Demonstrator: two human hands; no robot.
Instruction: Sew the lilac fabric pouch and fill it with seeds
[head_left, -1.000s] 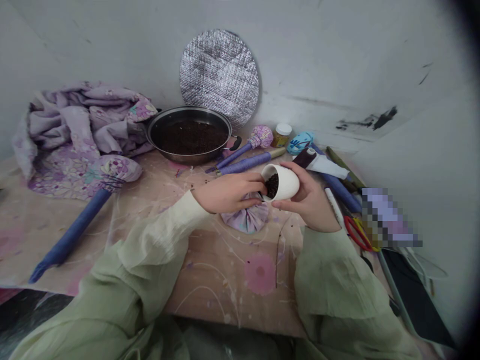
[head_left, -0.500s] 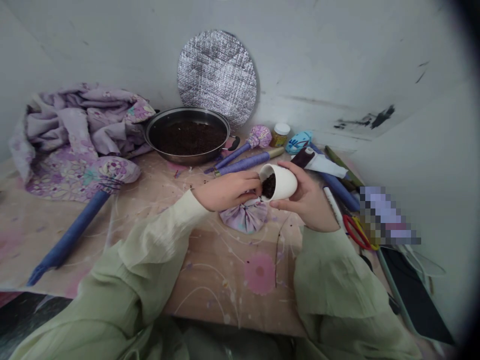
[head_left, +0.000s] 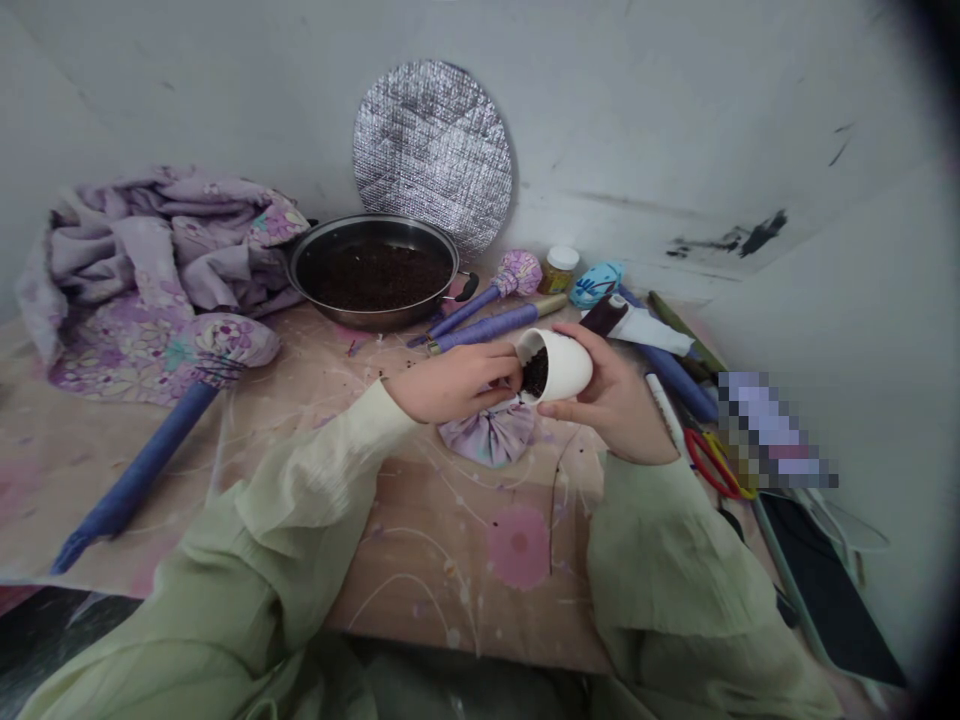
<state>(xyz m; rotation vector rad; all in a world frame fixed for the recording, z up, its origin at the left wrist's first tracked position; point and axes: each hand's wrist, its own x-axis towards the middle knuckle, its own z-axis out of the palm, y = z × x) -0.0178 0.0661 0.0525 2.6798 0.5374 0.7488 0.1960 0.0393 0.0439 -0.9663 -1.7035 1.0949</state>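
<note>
Directions are read as on a clock face with the white cup [head_left: 570, 368] at its centre, as I see it from my distant post. The cup lies tipped on its side in the right hand [head_left: 621, 393], its mouth towards nine o'clock and dark granules [head_left: 535, 374] showing inside. The right hand, at three, is curved part-way open around the cup, with digits against its upper and lower sides. The left hand [head_left: 459, 382], at nine, has its fingers bunched together beside the cup's mouth, just above a gathered cloth pouch [head_left: 491, 438] at eight; I cannot tell whether they grip the pouch. Farther out I note a black pan [head_left: 375, 319] of dark material at ten, a silvery disc [head_left: 433, 150] at eleven, a white-lidded jar [head_left: 559, 271] at twelve, and red-and-yellow-handled scissors [head_left: 709, 466] at four.
</note>
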